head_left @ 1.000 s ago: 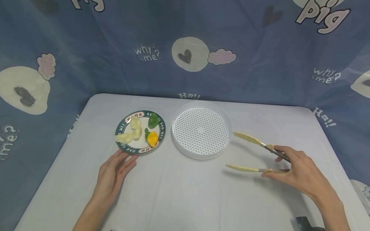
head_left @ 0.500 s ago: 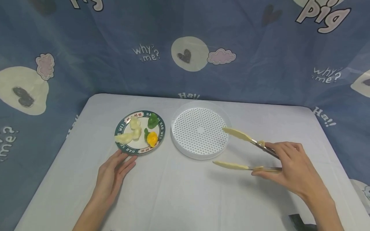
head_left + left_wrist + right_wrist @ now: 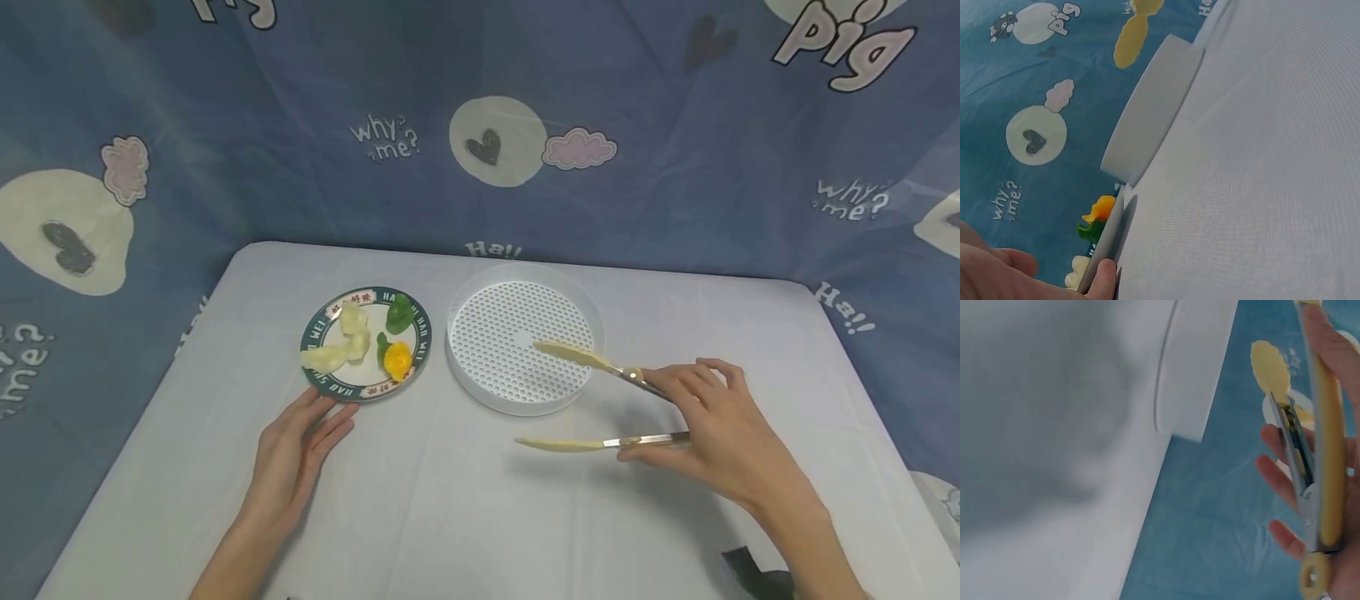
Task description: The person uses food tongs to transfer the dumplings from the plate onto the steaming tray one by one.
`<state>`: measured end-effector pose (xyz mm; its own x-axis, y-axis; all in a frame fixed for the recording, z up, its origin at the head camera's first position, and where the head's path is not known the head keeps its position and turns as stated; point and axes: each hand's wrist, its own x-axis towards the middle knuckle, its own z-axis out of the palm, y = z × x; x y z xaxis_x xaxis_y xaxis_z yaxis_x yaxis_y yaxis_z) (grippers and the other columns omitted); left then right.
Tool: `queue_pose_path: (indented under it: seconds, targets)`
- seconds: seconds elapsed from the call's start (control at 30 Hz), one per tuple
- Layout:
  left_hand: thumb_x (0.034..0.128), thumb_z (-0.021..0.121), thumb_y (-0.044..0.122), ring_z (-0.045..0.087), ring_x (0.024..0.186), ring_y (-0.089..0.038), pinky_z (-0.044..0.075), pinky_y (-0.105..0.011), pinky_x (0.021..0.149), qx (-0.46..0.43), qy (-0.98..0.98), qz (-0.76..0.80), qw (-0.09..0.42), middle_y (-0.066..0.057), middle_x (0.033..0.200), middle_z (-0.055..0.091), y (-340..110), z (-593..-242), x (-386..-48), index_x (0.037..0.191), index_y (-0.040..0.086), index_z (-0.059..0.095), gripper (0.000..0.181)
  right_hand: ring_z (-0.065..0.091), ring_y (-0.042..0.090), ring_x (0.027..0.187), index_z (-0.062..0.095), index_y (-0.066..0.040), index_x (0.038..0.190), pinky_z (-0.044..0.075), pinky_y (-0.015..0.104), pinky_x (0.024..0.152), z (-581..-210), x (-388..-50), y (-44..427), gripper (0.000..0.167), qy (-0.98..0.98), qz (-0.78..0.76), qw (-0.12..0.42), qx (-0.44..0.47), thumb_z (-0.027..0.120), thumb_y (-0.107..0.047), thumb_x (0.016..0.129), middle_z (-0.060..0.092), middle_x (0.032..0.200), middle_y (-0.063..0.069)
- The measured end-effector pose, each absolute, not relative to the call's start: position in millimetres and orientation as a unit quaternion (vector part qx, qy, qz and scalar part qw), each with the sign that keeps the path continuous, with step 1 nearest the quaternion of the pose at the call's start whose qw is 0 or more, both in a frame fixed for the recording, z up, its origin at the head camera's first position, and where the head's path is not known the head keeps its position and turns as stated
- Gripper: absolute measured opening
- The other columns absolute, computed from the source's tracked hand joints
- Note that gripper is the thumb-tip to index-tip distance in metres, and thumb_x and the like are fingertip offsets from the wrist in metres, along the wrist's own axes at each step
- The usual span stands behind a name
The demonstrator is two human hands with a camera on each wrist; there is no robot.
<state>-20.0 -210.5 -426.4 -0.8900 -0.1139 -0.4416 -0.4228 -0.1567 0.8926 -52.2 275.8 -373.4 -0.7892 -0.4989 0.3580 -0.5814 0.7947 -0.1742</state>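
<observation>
My left hand [image 3: 294,462] touches the near rim of a green-bordered plate [image 3: 343,392] with fairly straight fingers. On the plate lie several pale yellow pieces [image 3: 324,358], a green piece [image 3: 399,314] and a yellow-orange piece [image 3: 397,360] with green beside it. My right hand [image 3: 723,437] holds a pair of tongs [image 3: 633,377] with pale yellow tips, spread wide apart. One tip hangs over the white perforated round tray [image 3: 480,375], the other in front of it. In the right wrist view, thumb and fingers lie on opposite arms of the tongs [image 3: 1329,462].
A white cloth [image 3: 465,508] covers the table. Behind it hangs a blue printed curtain [image 3: 337,200]. A dark object [image 3: 757,575] shows beside the right forearm at the bottom edge. The tray's side wall [image 3: 1154,112] stands upright on the cloth.
My right hand has moved left with the spread tongs, bringing the upper tip from beside the tray to over it. The left hand and the plate have stayed in place.
</observation>
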Motion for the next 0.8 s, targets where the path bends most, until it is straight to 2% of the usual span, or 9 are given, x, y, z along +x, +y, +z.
queue_pose_path:
  seconds: [0.2, 0.33, 0.6, 0.7, 0.8]
  targets:
    - [0.1195, 0.033, 0.035, 0.066, 0.127, 0.004, 0.056, -0.017, 0.118, -0.207, 0.644, 0.73, 0.103, -0.012, 0.173, 0.032, -210, -427, -20, 0.174, 0.011, 0.008, 0.065, 0.071, 0.017, 0.102, 0.072, -0.017, 0.13, 0.046, 0.049, 0.115, -375, -60, 258, 0.09, -0.924, 0.138, 0.161, 0.319, 0.093, -0.072, 0.063, 0.077, 0.108, -0.002]
    - [0.1196, 0.033, 0.036, 0.066, 0.126, 0.006, 0.056, -0.016, 0.117, -0.207, 0.648, 0.726, 0.106, -0.013, 0.174, 0.032, -211, -428, -21, 0.174, 0.01, 0.006, 0.067, 0.072, 0.022, 0.1, 0.073, -0.014, 0.129, 0.05, 0.052, 0.111, -377, -66, 246, 0.091, -0.909, 0.138, 0.186, 0.346, 0.085, -0.08, 0.068, 0.078, 0.105, 0.002]
    - [0.1192, 0.035, 0.038, 0.065, 0.126, 0.005, 0.055, -0.016, 0.118, -0.215, 0.646, 0.725, 0.109, -0.012, 0.175, 0.031, -212, -429, -20, 0.174, 0.011, 0.003, 0.069, 0.072, 0.022, 0.101, 0.073, -0.017, 0.136, 0.05, 0.052, 0.111, -380, -75, 223, 0.095, -0.899, 0.128, 0.194, 0.37, 0.087, -0.078, 0.064, 0.079, 0.107, 0.003]
    - [0.1192, 0.035, 0.038, 0.066, 0.125, 0.006, 0.056, -0.015, 0.117, -0.213, 0.647, 0.724, 0.109, -0.012, 0.177, 0.029, -212, -429, -20, 0.174, 0.011, 0.002, 0.07, 0.072, 0.024, 0.1, 0.073, -0.017, 0.137, 0.051, 0.054, 0.108, -382, -78, 216, 0.094, -0.896, 0.126, 0.204, 0.374, 0.081, -0.083, 0.07, 0.079, 0.107, 0.004]
    - [0.1192, 0.035, 0.038, 0.065, 0.126, 0.006, 0.055, -0.015, 0.117, -0.213, 0.649, 0.722, 0.112, -0.012, 0.178, 0.028, -211, -429, -21, 0.174, 0.011, 0.002, 0.07, 0.071, 0.028, 0.102, 0.073, -0.015, 0.136, 0.053, 0.054, 0.106, -385, -80, 210, 0.095, -0.896, 0.122, 0.21, 0.372, 0.065, -0.092, 0.079, 0.08, 0.107, 0.006]
